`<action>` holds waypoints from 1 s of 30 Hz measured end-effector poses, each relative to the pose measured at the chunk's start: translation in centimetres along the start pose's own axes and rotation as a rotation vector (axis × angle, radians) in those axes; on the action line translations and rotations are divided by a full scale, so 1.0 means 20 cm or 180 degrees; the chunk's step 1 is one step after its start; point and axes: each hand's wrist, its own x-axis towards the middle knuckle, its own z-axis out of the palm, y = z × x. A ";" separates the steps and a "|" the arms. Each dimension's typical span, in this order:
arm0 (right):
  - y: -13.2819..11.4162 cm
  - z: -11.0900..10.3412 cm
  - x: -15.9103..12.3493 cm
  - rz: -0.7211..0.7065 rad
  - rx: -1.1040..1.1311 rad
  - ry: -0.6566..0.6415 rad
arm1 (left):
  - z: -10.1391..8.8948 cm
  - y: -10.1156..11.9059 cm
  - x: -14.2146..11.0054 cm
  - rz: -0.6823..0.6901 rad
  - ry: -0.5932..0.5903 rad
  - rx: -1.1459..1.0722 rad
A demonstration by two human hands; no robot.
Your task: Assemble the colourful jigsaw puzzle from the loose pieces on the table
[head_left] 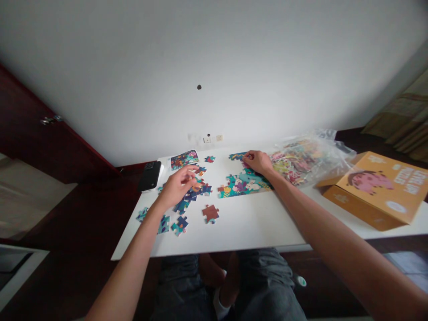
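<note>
My left hand (178,186) hovers over a heap of loose jigsaw pieces (182,206), thumb and fingers curved but apart, with no piece visible between them. One piece (201,171) lies right by its fingertips. Farther right, my right hand (258,161) is closed, its fingertips down on a piece at the upper edge of the partly joined jigsaw puzzle (245,185), which shows white rabbits on teal. That hand hides part of the puzzle. A strip of joined pieces (236,156) shows just left of the fingers.
Single pieces (210,214) lie on the white table (247,227). A picture sheet (184,159) and a black phone (150,175) are at the back left. To the right are a clear plastic bag of pieces (297,160) and an orange box (377,189). The wall stands behind.
</note>
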 end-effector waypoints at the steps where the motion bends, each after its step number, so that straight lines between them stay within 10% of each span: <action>1: 0.00 0.00 0.00 0.0006 -0.0001 -0.0006 | 0.05 0.01 0.07 0.0083 -0.0166 -0.0075; 11: -0.01 0.00 0.00 -0.0004 0.0034 -0.0059 | 0.41 -0.09 0.40 0.0354 -0.0847 0.0196; 30: 0.02 0.00 0.01 -0.0228 0.0056 -0.0118 | 0.33 -0.10 0.33 0.0726 -0.0836 0.0943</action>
